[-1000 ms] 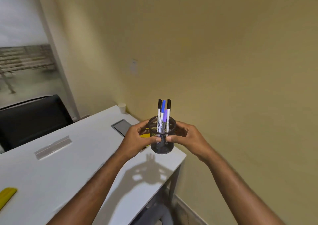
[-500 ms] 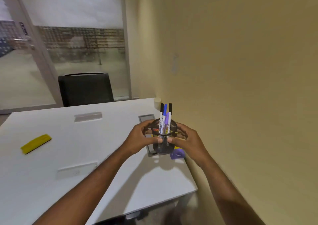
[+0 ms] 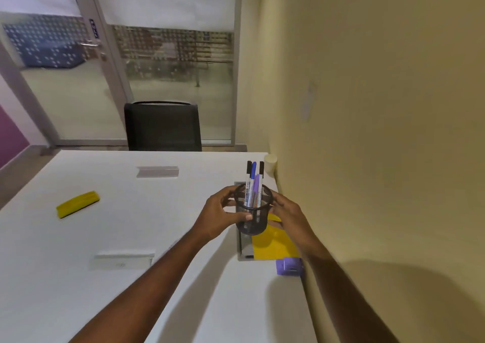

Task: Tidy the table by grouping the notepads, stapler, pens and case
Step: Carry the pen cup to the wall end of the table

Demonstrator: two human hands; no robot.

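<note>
A black mesh pen cup [image 3: 252, 218] with several pens [image 3: 253, 185] standing in it is held above the white table [image 3: 131, 237] near its right edge. My left hand [image 3: 221, 216] grips the cup's left side, thumb across its front. My right hand [image 3: 287, 216] curls round its right side. Under the cup lies a yellow notepad [image 3: 274, 245], and a small purple stapler [image 3: 288, 266] sits just in front of it by the wall. A yellow case [image 3: 78, 204] lies far off on the table's left.
A grey cable hatch [image 3: 242, 248] sits in the tabletop under the notepad. Two clear plastic strips [image 3: 157, 172] [image 3: 122, 261] lie on the table. A paper cup [image 3: 270, 162] stands in the far right corner. A black chair [image 3: 162, 127] stands behind; the wall runs close on the right.
My view has swung left and down, bringing the chair, door and yellow case into sight. Both hands keep hold of the pen cup, now over the yellow notepad.
</note>
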